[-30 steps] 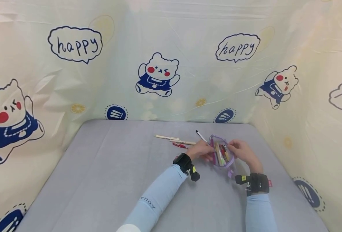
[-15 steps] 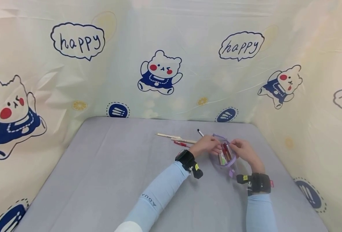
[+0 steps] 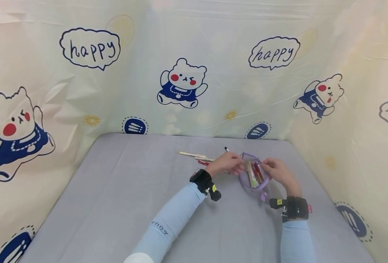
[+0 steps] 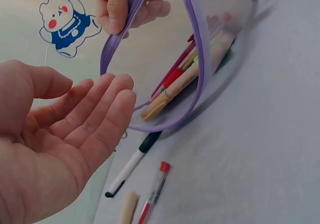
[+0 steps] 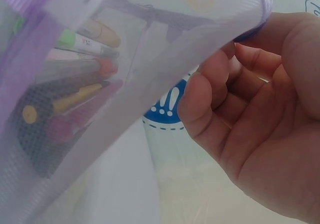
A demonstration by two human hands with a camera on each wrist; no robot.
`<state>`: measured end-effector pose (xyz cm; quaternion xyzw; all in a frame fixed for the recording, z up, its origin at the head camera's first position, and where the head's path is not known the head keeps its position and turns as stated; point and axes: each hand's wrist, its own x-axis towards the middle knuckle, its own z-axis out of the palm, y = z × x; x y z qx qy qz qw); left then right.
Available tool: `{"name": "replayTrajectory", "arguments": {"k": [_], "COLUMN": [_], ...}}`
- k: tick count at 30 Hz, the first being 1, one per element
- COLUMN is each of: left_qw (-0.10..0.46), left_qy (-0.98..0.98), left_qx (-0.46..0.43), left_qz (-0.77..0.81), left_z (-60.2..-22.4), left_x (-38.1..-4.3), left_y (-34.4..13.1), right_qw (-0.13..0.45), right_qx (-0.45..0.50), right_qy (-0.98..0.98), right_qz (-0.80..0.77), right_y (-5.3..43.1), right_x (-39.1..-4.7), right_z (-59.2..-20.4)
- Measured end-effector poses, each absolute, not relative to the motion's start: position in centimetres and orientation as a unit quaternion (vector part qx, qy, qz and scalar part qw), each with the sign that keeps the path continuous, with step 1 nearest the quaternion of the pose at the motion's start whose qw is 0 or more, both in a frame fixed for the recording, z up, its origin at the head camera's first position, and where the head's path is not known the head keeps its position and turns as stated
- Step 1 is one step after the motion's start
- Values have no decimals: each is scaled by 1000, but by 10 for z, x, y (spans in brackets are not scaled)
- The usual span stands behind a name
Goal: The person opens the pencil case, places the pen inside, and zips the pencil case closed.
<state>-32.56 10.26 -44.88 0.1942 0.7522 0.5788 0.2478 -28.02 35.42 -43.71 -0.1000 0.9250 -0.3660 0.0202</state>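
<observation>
A purple-edged mesh pencil case [image 3: 255, 188] lies with its zip mouth spread toward the head camera. Several pens and markers sit inside it, a tan pen [image 4: 172, 91] among them. My right hand [image 3: 277, 171] pinches the right edge of the mouth between thumb and fingers; the right wrist view shows this right hand [image 5: 265, 98] from the palm side. Just left of the mouth is my left hand [image 3: 227, 163]. In the left wrist view, its fingers are spread loosely and nothing is in them.
Loose on the grey table [image 3: 141, 190], left of the case, lie a black-and-white pen [image 4: 131, 166], a red pen [image 4: 155, 191] and beige pens [image 3: 191, 154]. My left hand partly covers them in the head view. A printed curtain [image 3: 213, 44] surrounds the table.
My left hand went from the case's left edge to over its mouth, then drew back left, uncovering the tan pen inside. My right hand kept its hold on the edge.
</observation>
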Motion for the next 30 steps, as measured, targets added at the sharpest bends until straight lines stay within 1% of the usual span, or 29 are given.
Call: {"name": "replayTrajectory", "arguments": {"k": [8, 15, 22, 30], "left_qw": [226, 208, 123, 104], "left_qy": [784, 808, 880, 905], "left_qx": [238, 247, 283, 276], "left_qz": [528, 492, 361, 307], "left_z": [-441, -438, -447, -447], "left_x": [-327, -328, -327, -327], "left_y": [79, 66, 53, 45], "right_qw": [25, 17, 23, 18], "right_qx": [-97, -110, -100, -110], "right_qy": [927, 922, 928, 923], "right_qz": [-362, -370, -360, -369], "right_y": [351, 352, 351, 353], "right_x": [-281, -280, -277, -279], "right_z": [-437, -438, -434, -434]}}
